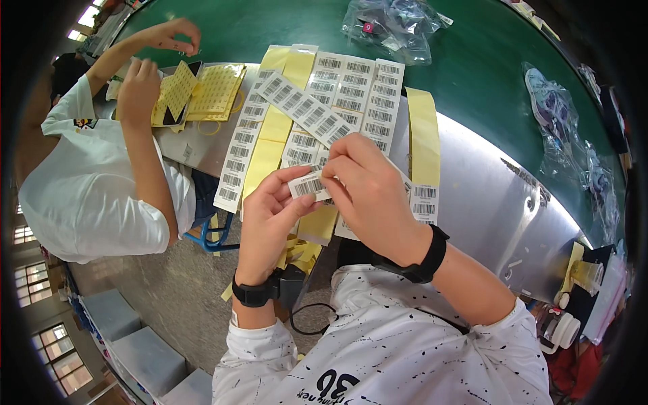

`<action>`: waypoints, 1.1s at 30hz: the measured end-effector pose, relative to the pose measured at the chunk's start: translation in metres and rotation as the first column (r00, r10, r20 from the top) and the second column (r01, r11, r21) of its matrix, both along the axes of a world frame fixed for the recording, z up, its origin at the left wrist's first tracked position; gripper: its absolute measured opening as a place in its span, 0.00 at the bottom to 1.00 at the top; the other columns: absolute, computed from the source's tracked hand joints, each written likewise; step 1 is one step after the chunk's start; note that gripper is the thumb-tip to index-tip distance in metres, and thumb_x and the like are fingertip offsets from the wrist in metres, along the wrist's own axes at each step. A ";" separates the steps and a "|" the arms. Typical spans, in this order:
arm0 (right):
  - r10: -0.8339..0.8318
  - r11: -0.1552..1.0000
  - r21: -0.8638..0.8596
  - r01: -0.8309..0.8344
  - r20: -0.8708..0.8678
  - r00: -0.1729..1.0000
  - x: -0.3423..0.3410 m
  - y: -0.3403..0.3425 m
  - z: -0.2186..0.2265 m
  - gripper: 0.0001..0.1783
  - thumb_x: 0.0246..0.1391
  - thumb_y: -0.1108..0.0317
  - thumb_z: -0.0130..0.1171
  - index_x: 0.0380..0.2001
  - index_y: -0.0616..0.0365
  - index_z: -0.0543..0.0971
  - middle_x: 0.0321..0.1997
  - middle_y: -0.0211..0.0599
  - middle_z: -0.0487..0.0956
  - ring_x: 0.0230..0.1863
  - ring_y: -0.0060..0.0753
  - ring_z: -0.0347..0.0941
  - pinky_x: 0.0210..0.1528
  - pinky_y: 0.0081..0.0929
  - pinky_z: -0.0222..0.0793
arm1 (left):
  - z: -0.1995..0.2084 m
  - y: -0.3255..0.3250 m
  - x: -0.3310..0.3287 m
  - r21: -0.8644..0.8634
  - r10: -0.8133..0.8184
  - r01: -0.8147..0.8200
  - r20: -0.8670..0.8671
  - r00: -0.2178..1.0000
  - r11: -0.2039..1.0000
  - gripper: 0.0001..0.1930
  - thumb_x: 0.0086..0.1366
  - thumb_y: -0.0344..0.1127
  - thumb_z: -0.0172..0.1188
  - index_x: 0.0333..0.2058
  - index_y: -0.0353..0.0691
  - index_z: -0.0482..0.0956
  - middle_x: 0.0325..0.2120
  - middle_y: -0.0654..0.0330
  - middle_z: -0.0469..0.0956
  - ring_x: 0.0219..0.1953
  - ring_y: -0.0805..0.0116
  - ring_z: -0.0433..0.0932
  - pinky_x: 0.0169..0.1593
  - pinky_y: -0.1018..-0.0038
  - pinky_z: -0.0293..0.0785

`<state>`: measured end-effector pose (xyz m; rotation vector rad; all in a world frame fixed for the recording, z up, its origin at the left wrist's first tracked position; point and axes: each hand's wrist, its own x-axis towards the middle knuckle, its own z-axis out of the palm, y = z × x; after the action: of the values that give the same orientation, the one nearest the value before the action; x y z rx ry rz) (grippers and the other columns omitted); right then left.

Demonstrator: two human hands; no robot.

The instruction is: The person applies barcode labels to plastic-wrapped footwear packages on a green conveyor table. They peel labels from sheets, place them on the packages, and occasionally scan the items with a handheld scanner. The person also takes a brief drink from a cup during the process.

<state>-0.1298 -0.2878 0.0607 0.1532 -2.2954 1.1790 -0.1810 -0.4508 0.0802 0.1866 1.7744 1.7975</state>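
One short barcode label strip [308, 187], white, at the clock's centre, held up between two hands that work close together. Left hand [270, 206]: at 8 o'clock, thumb and fingers pinched on the strip's left end. Right hand [368, 189]: at 3 o'clock, fingertips closed on its right end; exact grip partly hidden. Black wristbands on both wrists. At 12 o'clock, one loose label strip [304, 108], lying aslant over several label sheets [383, 101]. At 2 o'clock, one yellow backing strip [424, 135], labels at its near end, on a metal tabletop [486, 202]. At 1 o'clock, clear plastic bags [398, 34]. At 9 o'clock, a co-worker [108, 189] in white; at 10 to 11, yellow label sheets [217, 88].
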 end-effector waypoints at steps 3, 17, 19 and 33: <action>0.078 0.997 0.028 -0.076 -0.054 0.995 0.004 -0.005 0.001 0.09 0.40 0.79 0.61 0.28 0.65 0.73 0.35 0.41 0.71 0.36 0.43 0.70 0.37 0.35 0.68 | -0.002 -0.013 0.003 0.022 0.003 -0.005 0.080 0.997 1.000 0.21 0.62 0.20 0.54 0.54 0.28 0.68 0.43 0.55 0.78 0.42 0.73 0.79 0.47 0.78 0.77; 0.034 0.977 -0.210 -0.037 -0.014 0.999 0.011 0.009 0.048 0.04 0.50 0.78 0.56 0.30 0.64 0.71 0.40 0.44 0.69 0.37 0.46 0.70 0.40 0.33 0.67 | -0.001 -0.040 -0.018 -0.061 -0.148 0.151 0.049 0.988 0.987 0.24 0.61 0.22 0.57 0.57 0.29 0.66 0.48 0.57 0.73 0.46 0.69 0.77 0.47 0.76 0.76; 0.137 0.937 -0.333 -0.103 0.081 0.987 0.021 0.042 0.053 0.04 0.53 0.75 0.55 0.31 0.64 0.71 0.40 0.42 0.69 0.37 0.42 0.70 0.42 0.30 0.67 | -0.016 -0.038 -0.019 -0.138 -0.163 0.147 -0.111 0.980 0.979 0.26 0.59 0.20 0.55 0.57 0.28 0.65 0.50 0.55 0.72 0.48 0.68 0.76 0.51 0.75 0.73; -0.379 0.554 -0.762 0.336 0.128 0.916 0.192 0.387 0.145 0.09 0.61 0.67 0.54 0.41 0.60 0.75 0.43 0.33 0.77 0.44 0.22 0.73 0.47 0.25 0.71 | 0.055 0.142 0.045 0.027 -0.063 0.076 -0.318 0.946 0.997 0.15 0.69 0.29 0.50 0.53 0.28 0.70 0.48 0.51 0.76 0.47 0.59 0.77 0.51 0.65 0.75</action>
<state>0.0622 0.0994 0.2053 -0.5856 -1.4578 1.7731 -0.1363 -0.3084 0.1356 0.5769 1.9221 1.8315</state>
